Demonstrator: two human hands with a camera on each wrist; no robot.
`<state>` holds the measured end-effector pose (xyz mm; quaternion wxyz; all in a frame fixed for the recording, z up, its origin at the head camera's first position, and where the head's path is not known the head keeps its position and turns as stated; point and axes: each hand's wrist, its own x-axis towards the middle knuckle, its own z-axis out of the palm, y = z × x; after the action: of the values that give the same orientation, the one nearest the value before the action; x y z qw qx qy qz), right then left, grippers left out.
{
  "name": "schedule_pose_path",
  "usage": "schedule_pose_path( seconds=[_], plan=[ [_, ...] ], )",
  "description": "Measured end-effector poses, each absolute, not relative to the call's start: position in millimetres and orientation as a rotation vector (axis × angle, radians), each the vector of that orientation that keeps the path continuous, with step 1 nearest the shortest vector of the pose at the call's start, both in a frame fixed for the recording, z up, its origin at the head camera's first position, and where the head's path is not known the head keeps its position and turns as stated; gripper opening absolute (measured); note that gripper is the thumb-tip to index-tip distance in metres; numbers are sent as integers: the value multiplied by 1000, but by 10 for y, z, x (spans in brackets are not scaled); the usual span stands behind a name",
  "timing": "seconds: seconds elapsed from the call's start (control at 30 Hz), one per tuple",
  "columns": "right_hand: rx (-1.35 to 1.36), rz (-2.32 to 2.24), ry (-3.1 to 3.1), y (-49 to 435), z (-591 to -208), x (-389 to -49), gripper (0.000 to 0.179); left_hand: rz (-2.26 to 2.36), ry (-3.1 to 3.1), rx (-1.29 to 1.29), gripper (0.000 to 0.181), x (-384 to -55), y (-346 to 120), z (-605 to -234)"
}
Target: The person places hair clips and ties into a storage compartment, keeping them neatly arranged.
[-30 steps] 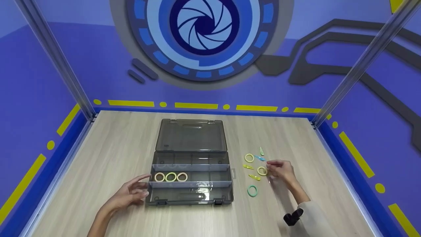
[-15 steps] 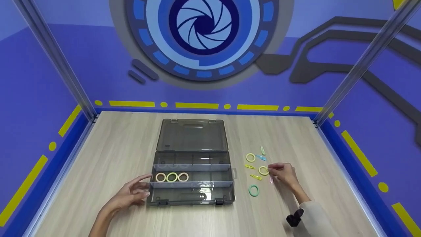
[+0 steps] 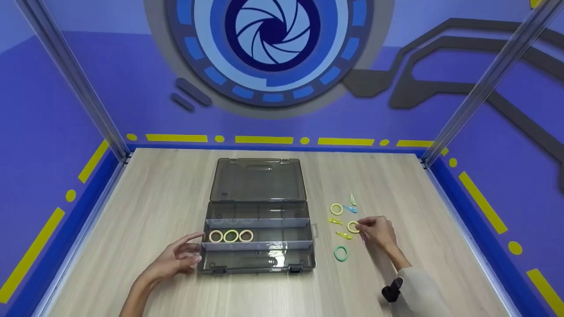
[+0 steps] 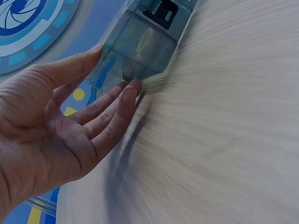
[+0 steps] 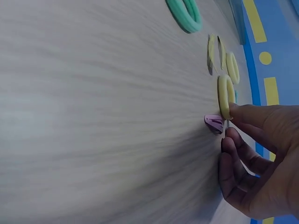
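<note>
In the head view, my left hand [image 3: 176, 259] rests by the left side of an open dark translucent compartment box [image 3: 282, 257], fingers loosely bent and holding nothing. The left wrist view shows its fingertips at the box's corner [image 4: 149, 51]. On the right, my right hand [image 3: 376, 231] pinches the near edge of a pale yellow hair tie [image 3: 352, 226] lying on the table; the right wrist view shows the thumb on that hair tie [image 5: 224, 95]. Just beside these fingertips lies a pink hair clip [image 5: 214, 122]. Three hair ties [image 3: 231, 236] sit in a row in the box's middle compartment.
Around the right hand lie another yellow hair tie [image 3: 336, 209], a green hair tie [image 3: 340, 253], a blue hair clip [image 3: 350, 209], a pale green clip [image 3: 353, 199] and two yellow clips [image 3: 343, 235]. The box lid [image 3: 257, 179] leans back, away from me.
My right hand's fingertips have come down and in onto the edge of the yellow hair tie. The left hand stays at the box, and the box's contents are the same.
</note>
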<state>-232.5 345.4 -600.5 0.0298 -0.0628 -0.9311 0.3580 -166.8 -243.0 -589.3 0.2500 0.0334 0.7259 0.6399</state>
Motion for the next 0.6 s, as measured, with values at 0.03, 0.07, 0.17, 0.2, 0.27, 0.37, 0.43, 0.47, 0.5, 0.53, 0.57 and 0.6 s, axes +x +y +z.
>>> schedule_pose_path(
  seconds=[0.03,0.07,0.17,0.2,0.27,0.37,0.43,0.47,0.5,0.53,0.57,0.6],
  plan=[
    [-203,1093,-2871,3448,-6002,-2324,13,1742,1978,93,77,-1670,-2429,-5893],
    [-210,1078,-2872,3442,-6000,-2324,12,1742,1980,96,77,-1672,-2429,-5894],
    [-234,1053,-2870,3430,-5994,-2322,11,1741,1983,102,78,-1674,-2429,-5893],
    [-240,1058,-2869,3428,-5993,-2322,11,1739,1985,100,78,-1673,-2428,-5894],
    [-245,1089,-2865,3430,-5994,-2327,11,1734,1989,86,77,-1669,-2427,-5897],
    [-239,1183,-2846,3441,-5991,-2332,12,1727,1996,67,77,-1662,-2424,-5903],
    [-236,1251,-2833,3456,-5983,-2330,13,1726,2000,64,76,-1660,-2426,-5907],
    [-241,1281,-2826,3463,-5975,-2328,13,1727,2000,64,76,-1660,-2426,-5908],
    [-251,1308,-2818,3471,-5965,-2327,14,1727,2000,65,75,-1660,-2427,-5909],
    [-261,1332,-2815,3480,-5953,-2325,15,1728,1999,67,75,-1659,-2428,-5911],
    [-272,1356,-2810,3490,-5941,-2324,16,1730,1997,70,75,-1660,-2429,-5911],
    [-284,1382,-2805,3498,-5925,-2323,17,1731,1997,71,75,-1660,-2429,-5911]
  ],
)
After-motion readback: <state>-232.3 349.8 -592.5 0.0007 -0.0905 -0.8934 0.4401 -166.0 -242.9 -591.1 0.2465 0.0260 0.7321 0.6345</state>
